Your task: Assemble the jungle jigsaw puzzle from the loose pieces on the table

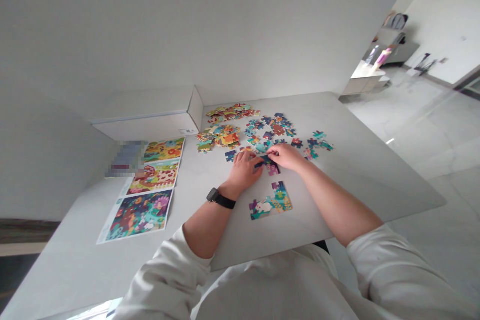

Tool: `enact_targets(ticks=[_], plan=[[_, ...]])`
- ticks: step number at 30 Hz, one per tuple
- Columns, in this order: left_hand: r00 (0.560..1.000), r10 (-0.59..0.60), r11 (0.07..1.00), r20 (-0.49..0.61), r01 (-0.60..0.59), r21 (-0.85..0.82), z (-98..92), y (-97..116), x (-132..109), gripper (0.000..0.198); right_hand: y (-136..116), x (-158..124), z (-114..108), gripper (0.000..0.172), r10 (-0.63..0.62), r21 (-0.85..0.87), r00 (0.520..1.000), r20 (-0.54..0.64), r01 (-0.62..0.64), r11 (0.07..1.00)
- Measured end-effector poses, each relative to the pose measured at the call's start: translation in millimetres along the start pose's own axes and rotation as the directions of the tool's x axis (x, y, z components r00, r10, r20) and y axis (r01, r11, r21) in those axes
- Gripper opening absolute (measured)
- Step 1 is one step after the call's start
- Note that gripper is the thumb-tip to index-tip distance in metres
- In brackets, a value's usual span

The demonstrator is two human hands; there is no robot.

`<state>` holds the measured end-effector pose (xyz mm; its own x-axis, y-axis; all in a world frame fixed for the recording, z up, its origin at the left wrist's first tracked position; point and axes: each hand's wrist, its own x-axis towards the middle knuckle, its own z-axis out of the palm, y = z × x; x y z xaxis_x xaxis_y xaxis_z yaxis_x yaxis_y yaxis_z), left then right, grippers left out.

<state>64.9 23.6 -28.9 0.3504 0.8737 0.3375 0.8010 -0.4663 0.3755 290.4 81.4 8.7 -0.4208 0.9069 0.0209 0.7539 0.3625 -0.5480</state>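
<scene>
My left hand [245, 172] lies low over the table with its fingers curled onto the left edge of a small dark purple joined puzzle section [273, 168]. From the right, my right hand [287, 156] pinches a puzzle piece at the top of that section; the fingers partly hide it. Just below, a separate assembled puzzle section [268, 205] shows a white rabbit, green leaves and orange plants. Beyond my fingers lie loose dark blue and teal puzzle pieces [278, 129]. A blue piece [230, 156] sits by my left fingertips.
Yellow-orange pieces [221, 136] and a red-green pile [234, 112] lie farther back. A white box [157, 120] stands against the wall. Printed picture sheets [140, 215] are at left beside a blurred-out object [125, 159]. More teal pieces [319, 144] lie at right.
</scene>
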Motion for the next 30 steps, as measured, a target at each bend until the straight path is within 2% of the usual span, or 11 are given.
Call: enact_targets(ticks=[5, 12, 15, 20, 30], plan=[[1.0, -0.008, 1.0, 0.005, 0.008, 0.0, 1.4, -1, 0, 0.03, 3, 2, 7, 0.02, -0.02, -0.077, 1.0, -0.008, 0.019, 0.997], [0.999, -0.018, 0.999, -0.035, 0.016, -0.034, 4.5, -4, 1, 0.032, -8, -1, 11, 0.022, 0.022, -0.212, 0.999, -0.037, -0.029, 0.977], [0.998, -0.042, 0.997, -0.057, 0.038, -0.06, 4.2, -6, 3, 0.035, -9, -1, 11, 0.022, 0.021, -0.205, 0.999, -0.046, -0.03, 0.978], [0.99, -0.105, 0.994, -0.092, 0.102, -0.042, 4.8, -10, 3, 0.022, -8, 0, 12, 0.021, 0.031, -0.182, 0.997, -0.07, -0.043, 0.982], [0.988, -0.143, 0.99, -0.056, 0.144, 0.014, 6.5, -11, 3, 0.02, -15, -3, 12, 0.023, 0.026, -0.231, 0.999, -0.033, -0.033, 0.972]])
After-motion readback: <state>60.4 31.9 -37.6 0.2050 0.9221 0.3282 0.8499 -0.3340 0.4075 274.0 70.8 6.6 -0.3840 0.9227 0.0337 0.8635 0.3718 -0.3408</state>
